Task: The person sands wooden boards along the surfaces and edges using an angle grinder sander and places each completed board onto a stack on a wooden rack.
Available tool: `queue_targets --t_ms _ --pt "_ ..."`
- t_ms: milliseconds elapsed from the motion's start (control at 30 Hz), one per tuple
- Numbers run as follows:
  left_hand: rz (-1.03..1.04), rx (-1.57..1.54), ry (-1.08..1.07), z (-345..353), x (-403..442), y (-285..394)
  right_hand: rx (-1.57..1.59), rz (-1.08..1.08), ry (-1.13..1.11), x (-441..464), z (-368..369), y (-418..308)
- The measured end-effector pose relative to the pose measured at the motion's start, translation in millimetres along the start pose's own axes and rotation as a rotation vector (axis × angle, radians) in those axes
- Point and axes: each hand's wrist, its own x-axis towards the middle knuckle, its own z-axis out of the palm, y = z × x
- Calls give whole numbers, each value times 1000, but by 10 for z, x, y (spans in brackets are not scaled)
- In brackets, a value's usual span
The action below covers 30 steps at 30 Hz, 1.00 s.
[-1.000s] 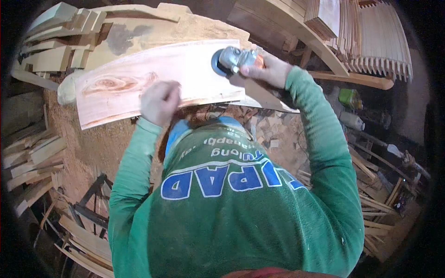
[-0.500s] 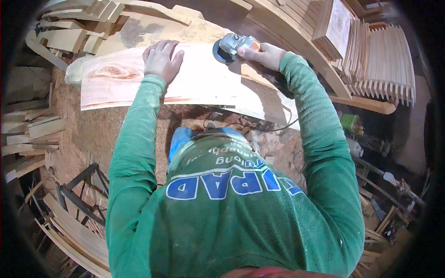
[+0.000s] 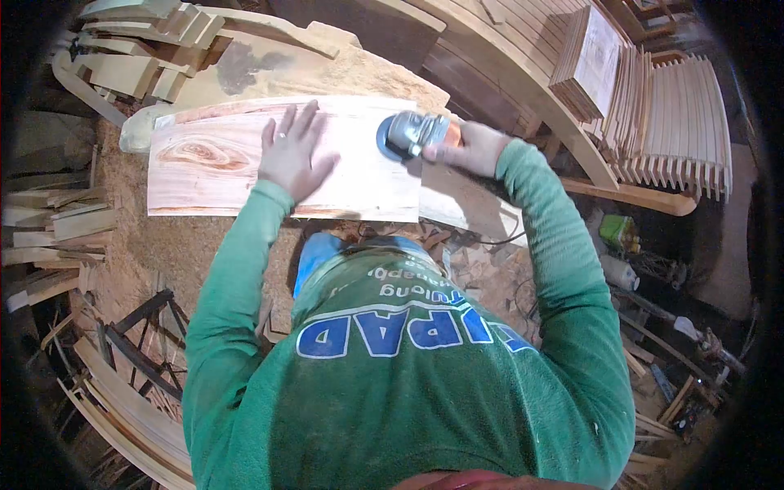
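A pale wooden board [image 3: 212, 184] with a swirling reddish grain lies flat across the workbench. My left hand [image 3: 296, 155] rests on its middle, fingers spread, a ring on one finger. In my right hand [image 3: 474, 149] is an angle grinder [image 3: 415, 133], gripped around its body. Its round disc [image 3: 390, 140] is over the right part of the board, and looks to be on or very near the surface. A cord [image 3: 498, 241] shows below the right forearm.
Cut wooden pieces [image 3: 131, 61] are piled at the back left on the dusty bench [image 3: 327, 69]. Slatted wooden parts [image 3: 670, 122] and stacked panels [image 3: 590, 61] stand at the back right. More offcuts [image 3: 77, 224] lie at left, with wood shavings [image 3: 196, 261] on the floor.
The grinder has shifted slightly down, nearer to me, with my right hand. My left hand's fingers have spread wider. The board's right end now shows a straight edge, and the whole view has tilted slightly.
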Motion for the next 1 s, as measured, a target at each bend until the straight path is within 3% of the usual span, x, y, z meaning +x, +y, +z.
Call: queue_targets --t_ms 67,133,200,300,433,567,667,733,867,967,1000 --pt "129 34 -224 -199 -281 184 -74 201 -12 127 -191 10" --pt "254 -19 -343 -321 -606 354 19 172 10 126 -315 135" --pt "278 25 -341 -269 -741 427 252 238 44 -52 -355 200" --pt "347 179 -264 -40 -642 468 469 57 307 -293 -120 589" --pt "475 150 -219 83 -419 727 621 32 494 -736 190 791" --pt "538 215 -345 -386 -405 792 729 91 562 -1217 446 1000" --pt "625 34 -377 -975 -280 541 718 165 632 -1591 635 1042" --pt "484 -91 -260 -1184 -135 246 739 142 724 -1738 731 1030" --pt "129 160 30 -1411 353 -172 667 259 715 -1890 902 1367" --pt "162 319 114 -1228 794 -379 684 226 767 -1878 1052 1434" --pt "129 296 25 -1222 900 -384 677 223 783 -1892 1056 1375"
